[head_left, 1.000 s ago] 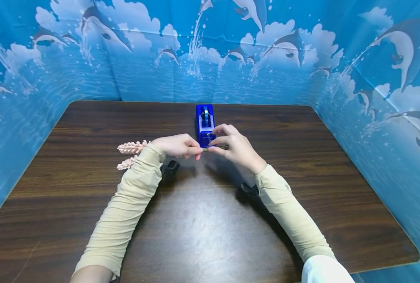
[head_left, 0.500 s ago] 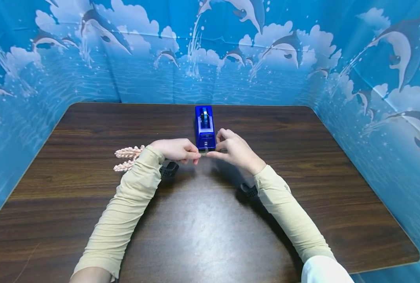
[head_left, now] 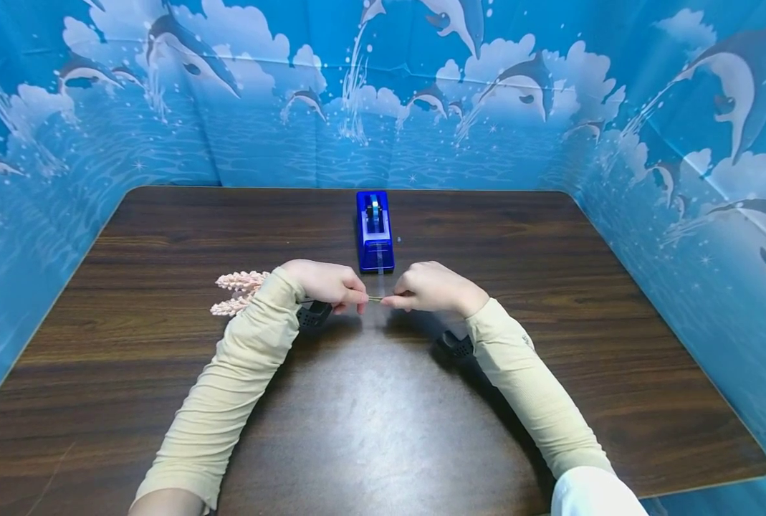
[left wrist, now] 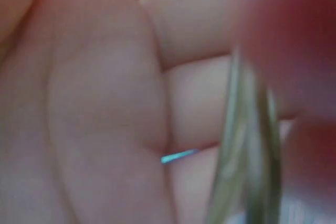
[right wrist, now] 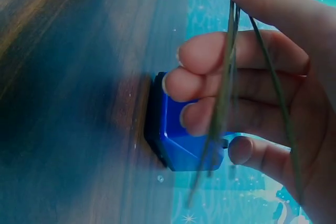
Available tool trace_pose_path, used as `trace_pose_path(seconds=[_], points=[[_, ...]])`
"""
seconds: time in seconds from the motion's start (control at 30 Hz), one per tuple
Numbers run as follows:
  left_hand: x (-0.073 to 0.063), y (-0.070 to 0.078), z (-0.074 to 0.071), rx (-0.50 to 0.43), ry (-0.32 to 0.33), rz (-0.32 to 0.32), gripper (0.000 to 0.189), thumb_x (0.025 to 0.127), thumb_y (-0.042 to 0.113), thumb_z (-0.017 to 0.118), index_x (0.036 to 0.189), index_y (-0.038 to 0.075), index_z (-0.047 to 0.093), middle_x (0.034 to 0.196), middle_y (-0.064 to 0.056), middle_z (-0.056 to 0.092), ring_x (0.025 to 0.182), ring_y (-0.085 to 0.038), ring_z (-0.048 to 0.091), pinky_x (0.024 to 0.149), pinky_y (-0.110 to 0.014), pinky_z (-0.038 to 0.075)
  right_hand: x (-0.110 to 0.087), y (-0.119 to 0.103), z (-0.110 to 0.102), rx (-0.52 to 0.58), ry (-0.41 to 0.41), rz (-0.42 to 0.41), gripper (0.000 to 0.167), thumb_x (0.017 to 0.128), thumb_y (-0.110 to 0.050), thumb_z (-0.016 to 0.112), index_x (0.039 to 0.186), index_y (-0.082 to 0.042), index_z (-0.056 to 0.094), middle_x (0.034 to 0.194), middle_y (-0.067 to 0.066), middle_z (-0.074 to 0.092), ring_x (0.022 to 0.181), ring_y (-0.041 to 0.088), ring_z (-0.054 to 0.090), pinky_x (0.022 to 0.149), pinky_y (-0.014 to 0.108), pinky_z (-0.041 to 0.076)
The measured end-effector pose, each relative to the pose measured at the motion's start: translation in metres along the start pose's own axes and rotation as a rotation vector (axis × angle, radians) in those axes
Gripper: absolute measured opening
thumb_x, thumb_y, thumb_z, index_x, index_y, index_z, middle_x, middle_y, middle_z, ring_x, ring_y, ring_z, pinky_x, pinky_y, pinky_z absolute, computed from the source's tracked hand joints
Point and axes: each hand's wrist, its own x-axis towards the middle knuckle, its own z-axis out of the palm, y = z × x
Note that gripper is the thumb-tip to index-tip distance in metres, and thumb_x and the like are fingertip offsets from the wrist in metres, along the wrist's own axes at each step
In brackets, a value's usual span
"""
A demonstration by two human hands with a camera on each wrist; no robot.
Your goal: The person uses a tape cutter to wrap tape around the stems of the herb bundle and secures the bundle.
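Note:
My left hand (head_left: 331, 282) pinches a thin bundle of green stems (head_left: 374, 299), which runs sideways between the two hands. Pale pink flower sprays (head_left: 231, 308) stick out on the far side of the left wrist. On the other end, my right hand (head_left: 431, 287) pinches the stems between thumb and index finger. In the right wrist view, loose stem ends (right wrist: 226, 87) hang past its other fingers. Beyond the hands stands a blue tape dispenser (head_left: 365, 244). A strip of clear tape (head_left: 381, 283) stretches from its front to the stems. Close up, the left wrist view shows blurred stems (left wrist: 257, 171) against fingers.
The hands are over a dark wood table (head_left: 383, 401). A blue dolphin-print curtain (head_left: 254, 143) hangs behind and along the sides. Black wrist-worn devices (head_left: 456, 345) sit beneath both wrists.
Both hands have come back toward me with the stems, and the tape strip now spans a longer gap from the dispenser. The right fingers have curled in more. The dispenser stays in place.

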Motion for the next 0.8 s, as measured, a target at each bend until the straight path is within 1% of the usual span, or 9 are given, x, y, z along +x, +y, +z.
trace_pose_path(seconds=[0.07,0.13,0.23,0.3,0.4,0.5,0.57,0.67,0.8], points=[[0.001,-0.002,0.001,-0.032,0.013,-0.005,0.03,0.101,0.011,0.039,0.099,-0.006,0.064,0.059,0.004,0.052,0.057,-0.006,0.049,0.061,-0.02,0.041,0.001,0.001,0.001,-0.033,0.024,-0.011,0.04,0.096,-0.039,0.058,0.063,-0.018,0.065,0.054,-0.01,0.06,0.048,-0.002,0.047,0.049,0.022,0.037],[0.003,-0.004,0.002,-0.074,0.028,-0.007,0.028,0.1,0.009,0.04,0.099,-0.008,0.063,0.06,0.003,0.054,0.056,-0.006,0.05,0.059,-0.02,0.042,0.001,0.003,0.002,-0.066,0.044,-0.014,0.043,0.095,-0.038,0.059,0.057,-0.019,0.055,0.051,-0.013,0.047,0.048,-0.001,0.039,0.049,0.021,0.031],[0.006,-0.007,0.003,-0.124,0.053,-0.014,0.025,0.099,0.006,0.043,0.098,-0.009,0.063,0.062,0.001,0.059,0.055,-0.006,0.053,0.056,-0.018,0.042,0.002,0.005,0.004,-0.105,0.062,-0.005,0.046,0.095,-0.038,0.06,0.056,-0.021,0.041,0.052,-0.012,0.031,0.049,0.003,0.03,0.05,0.022,0.023],[0.008,-0.009,0.003,-0.141,0.071,-0.02,0.023,0.098,0.006,0.046,0.098,-0.009,0.063,0.062,0.0,0.062,0.055,-0.006,0.054,0.056,-0.018,0.042,0.003,0.007,0.005,-0.118,0.075,0.0,0.047,0.095,-0.038,0.059,0.056,-0.021,0.04,0.053,-0.012,0.031,0.049,0.004,0.03,0.05,0.022,0.023],[0.01,-0.011,0.003,-0.136,0.096,-0.027,0.022,0.097,0.007,0.05,0.096,-0.008,0.066,0.063,-0.002,0.065,0.056,-0.006,0.057,0.057,-0.019,0.043,0.004,0.009,0.008,-0.123,0.091,0.002,0.044,0.094,-0.037,0.06,0.056,-0.021,0.046,0.052,-0.013,0.035,0.049,0.003,0.033,0.05,0.023,0.026],[0.011,-0.012,0.002,-0.151,0.112,-0.045,0.025,0.099,0.011,0.049,0.098,-0.007,0.067,0.067,-0.004,0.068,0.059,-0.006,0.06,0.059,-0.02,0.046,0.004,0.011,0.01,-0.135,0.107,0.0,0.044,0.093,-0.037,0.061,0.055,-0.021,0.047,0.051,-0.013,0.035,0.048,0.003,0.033,0.05,0.024,0.028],[0.011,-0.012,0.002,-0.185,0.121,-0.068,0.029,0.1,0.014,0.047,0.098,-0.008,0.067,0.069,-0.006,0.07,0.06,-0.007,0.062,0.06,-0.021,0.048,0.005,0.011,0.01,-0.147,0.116,-0.004,0.046,0.093,-0.036,0.062,0.054,-0.021,0.043,0.05,-0.013,0.033,0.048,0.004,0.032,0.051,0.025,0.028],[0.012,-0.012,0.003,-0.263,0.146,-0.111,0.033,0.102,0.015,0.045,0.097,-0.01,0.066,0.069,-0.006,0.071,0.06,-0.007,0.064,0.06,-0.021,0.05,0.006,0.013,0.011,-0.162,0.133,-0.017,0.047,0.092,-0.036,0.062,0.053,-0.021,0.04,0.05,-0.012,0.032,0.048,0.004,0.032,0.052,0.027,0.031],[0.013,-0.013,0.004,-0.323,0.189,-0.132,0.029,0.099,0.013,0.05,0.094,-0.011,0.065,0.062,0.001,0.067,0.057,-0.005,0.061,0.058,-0.02,0.049,0.005,0.013,0.012,-0.192,0.165,-0.036,0.045,0.091,-0.036,0.064,0.053,-0.021,0.044,0.05,-0.012,0.038,0.048,0.007,0.036,0.054,0.03,0.038]])
